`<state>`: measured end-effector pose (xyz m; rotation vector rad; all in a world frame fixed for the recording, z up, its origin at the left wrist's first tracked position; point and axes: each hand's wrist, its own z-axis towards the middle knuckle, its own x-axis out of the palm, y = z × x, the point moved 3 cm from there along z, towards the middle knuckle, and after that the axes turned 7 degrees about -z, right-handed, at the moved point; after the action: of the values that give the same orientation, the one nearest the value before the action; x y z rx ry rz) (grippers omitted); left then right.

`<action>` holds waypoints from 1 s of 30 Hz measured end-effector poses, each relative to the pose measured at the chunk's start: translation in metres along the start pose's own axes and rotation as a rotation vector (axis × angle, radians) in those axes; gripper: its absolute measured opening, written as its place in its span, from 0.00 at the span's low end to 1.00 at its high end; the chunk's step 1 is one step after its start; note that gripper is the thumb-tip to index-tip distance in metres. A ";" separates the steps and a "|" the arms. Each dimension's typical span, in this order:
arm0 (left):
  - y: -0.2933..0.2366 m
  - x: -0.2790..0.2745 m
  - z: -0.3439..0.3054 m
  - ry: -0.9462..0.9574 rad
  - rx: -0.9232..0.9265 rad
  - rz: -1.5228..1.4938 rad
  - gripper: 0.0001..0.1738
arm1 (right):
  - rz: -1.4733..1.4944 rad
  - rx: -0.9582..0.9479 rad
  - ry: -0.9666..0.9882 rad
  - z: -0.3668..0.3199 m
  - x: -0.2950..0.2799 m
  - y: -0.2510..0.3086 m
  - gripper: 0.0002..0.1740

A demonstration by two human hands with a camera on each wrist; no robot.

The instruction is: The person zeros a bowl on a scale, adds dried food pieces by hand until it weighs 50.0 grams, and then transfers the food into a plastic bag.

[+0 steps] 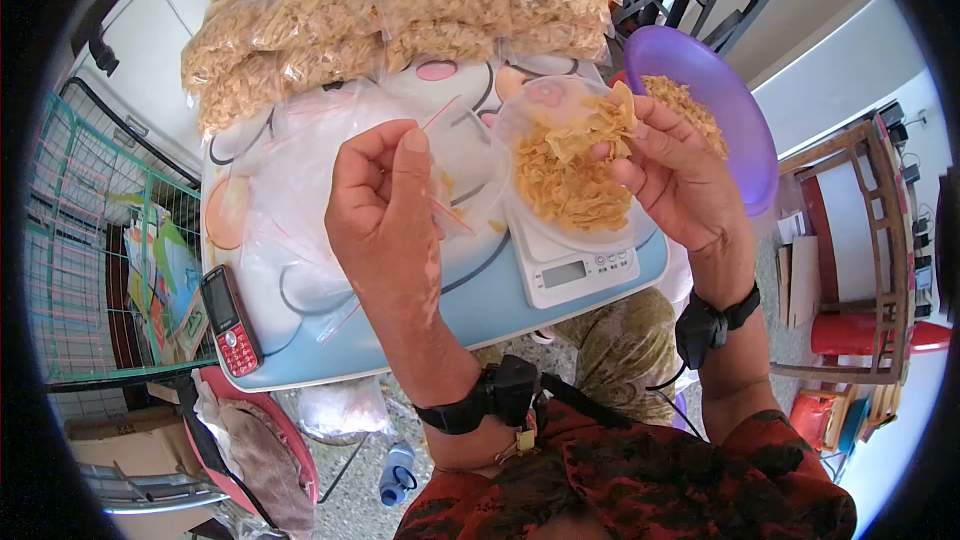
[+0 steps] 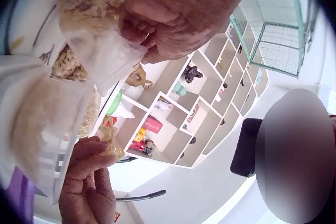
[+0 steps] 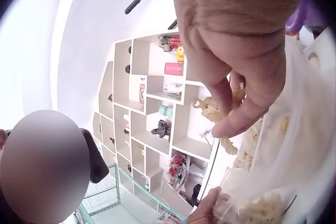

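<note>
The left hand pinches the edge of a clear zip bag with a red seal line; in the left wrist view that bag hangs from the fingers. Between thumb and fingers, the right hand holds a few pale yellow dried flakes, seen too in the right wrist view as curled flakes. Below them, a translucent bowl with more flakes rests on a white digital scale.
Filled bags are stacked along the table's back. Empty plastic bags lie left of centre, a red phone at the front left corner. A purple basin of flakes stands right. A green wire cage is at the left.
</note>
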<state>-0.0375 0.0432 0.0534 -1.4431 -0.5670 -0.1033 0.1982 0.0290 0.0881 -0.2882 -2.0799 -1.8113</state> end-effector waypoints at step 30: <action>-0.012 -0.010 -0.003 0.037 0.103 -0.045 0.08 | -1.511 -0.515 -0.012 0.015 0.121 -0.049 0.09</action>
<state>-0.0502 0.0355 0.0601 -1.3261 -0.5668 -0.1344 0.0666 0.0262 0.0909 1.5532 -1.7717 -3.0131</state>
